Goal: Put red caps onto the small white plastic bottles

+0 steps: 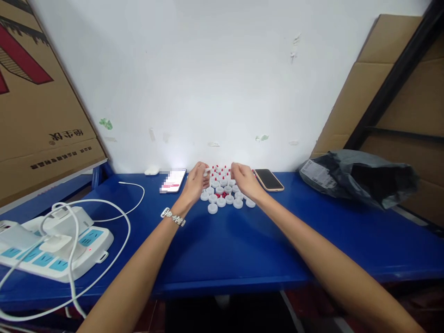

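My left hand (196, 182) is closed in a pinch on a white plastic cap (207, 171), above the left side of a cluster on the blue table. My right hand (245, 179) is curled shut at the cluster's right side, and its fingers hide whatever they may hold. Several round white caps (212, 208) lie spread between and below both hands. Toward the wall, several white pieces with red tips (225, 175) stand close together. Small loose red pieces (221, 195) lie among the caps in the middle.
A lit phone (176, 179) and a white earbud case (151, 171) lie left; a dark phone (268, 180) lies right. A grey plastic bag (347, 173) sits farther right. The power strip (93, 252) with looping white cables takes up the left front of the blue table (236, 249).
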A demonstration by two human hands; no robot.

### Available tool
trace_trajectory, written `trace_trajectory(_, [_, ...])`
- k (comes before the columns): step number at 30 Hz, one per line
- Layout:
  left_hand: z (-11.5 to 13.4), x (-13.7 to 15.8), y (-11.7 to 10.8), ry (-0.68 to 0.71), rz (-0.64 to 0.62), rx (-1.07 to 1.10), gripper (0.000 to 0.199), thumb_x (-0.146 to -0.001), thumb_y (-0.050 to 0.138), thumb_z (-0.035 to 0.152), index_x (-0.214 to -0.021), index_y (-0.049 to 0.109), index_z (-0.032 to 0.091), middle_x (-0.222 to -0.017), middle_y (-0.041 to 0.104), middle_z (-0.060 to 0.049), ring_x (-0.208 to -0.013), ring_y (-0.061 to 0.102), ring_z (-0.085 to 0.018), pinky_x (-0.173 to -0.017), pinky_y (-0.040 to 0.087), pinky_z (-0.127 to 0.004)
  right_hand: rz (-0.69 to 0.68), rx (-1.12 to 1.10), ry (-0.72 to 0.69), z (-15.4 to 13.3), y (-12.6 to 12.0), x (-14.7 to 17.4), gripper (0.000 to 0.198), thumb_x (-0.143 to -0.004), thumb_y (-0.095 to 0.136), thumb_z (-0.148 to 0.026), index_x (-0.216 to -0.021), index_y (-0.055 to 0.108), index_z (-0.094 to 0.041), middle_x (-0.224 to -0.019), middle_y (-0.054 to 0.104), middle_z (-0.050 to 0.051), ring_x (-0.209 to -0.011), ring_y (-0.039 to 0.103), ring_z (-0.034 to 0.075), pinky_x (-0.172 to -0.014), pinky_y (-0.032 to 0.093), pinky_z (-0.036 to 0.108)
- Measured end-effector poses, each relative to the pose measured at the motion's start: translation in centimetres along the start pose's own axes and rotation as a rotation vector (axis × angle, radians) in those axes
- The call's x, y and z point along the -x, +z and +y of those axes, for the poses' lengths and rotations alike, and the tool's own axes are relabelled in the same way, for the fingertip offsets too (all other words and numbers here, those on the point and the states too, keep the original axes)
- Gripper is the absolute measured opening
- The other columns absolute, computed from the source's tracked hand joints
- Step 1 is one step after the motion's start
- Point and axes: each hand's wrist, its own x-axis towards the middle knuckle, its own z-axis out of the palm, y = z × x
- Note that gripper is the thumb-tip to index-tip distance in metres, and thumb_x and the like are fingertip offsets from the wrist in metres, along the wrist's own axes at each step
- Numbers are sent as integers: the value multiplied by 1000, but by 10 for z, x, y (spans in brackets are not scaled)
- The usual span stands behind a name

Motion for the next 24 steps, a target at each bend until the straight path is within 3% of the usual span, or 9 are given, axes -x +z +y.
trace_trajectory(4, [-1,4,-19,108,-85,-292,31,-91,44,47,-109,50,22,-72,46,3,-60,43,-11,-56,36,-23,-255,248,-47,21,0,1,26,-87,48,-30,-64,52,-18,-61,53,-1,-59,48,12,-59,33,24])
trace_trajectory(6, [-3,6,-23,148,-128,-439,35,-89,50,47,-113,52,22,-80,53,1,-64,47,-12,-60,39,-24,-307,303,-32,27,1,2,14,-82,56,-28,-73,61,-18,-66,60,0,-62,52,13,-62,36,24])
trace_trajectory(11, [-9,6,-25,165,-141,-560,38,-85,58,46,-113,52,21,-95,63,-3,-74,56,-15,-68,43,-27,-242,50,1,19,4,0,26,-86,54,-39,-96,63,-17,-70,63,0,-63,57,13,-63,42,25])
trace_trajectory(15, [-11,6,-24,214,-148,-566,38,-83,61,45,-112,52,22,-112,63,-5,-89,59,-18,-79,45,-30,-240,-162,-74,10,10,-4,24,-85,56,-37,-91,62,-15,-79,67,4,-69,60,13,-64,45,25])
trace_trajectory(19, [-13,5,-27,250,-131,-755,43,-85,58,44,-121,53,21,-118,62,-8,-105,55,-25,-89,43,-36,-145,-100,-64,12,11,-12,16,-83,56,-29,-85,64,-15,-78,67,4,-70,60,13,-65,45,24])
trace_trajectory(21, [-15,4,-29,265,-160,-886,36,-91,48,38,-122,55,21,-114,64,-9,-108,53,-27,-93,41,-39,-109,-23,-43,16,9,-18,14,-81,57,-25,-84,64,-15,-76,68,4,-69,61,13,-64,45,24])
trace_trajectory(24, [-19,1,-32,266,-242,-991,32,-94,39,27,-113,63,21,-105,68,-8,-107,54,-26,-95,38,-41,-155,80,-63,22,11,-26,9,-79,57,-20,-80,64,-14,-74,68,4,-67,61,13,-63,45,24])
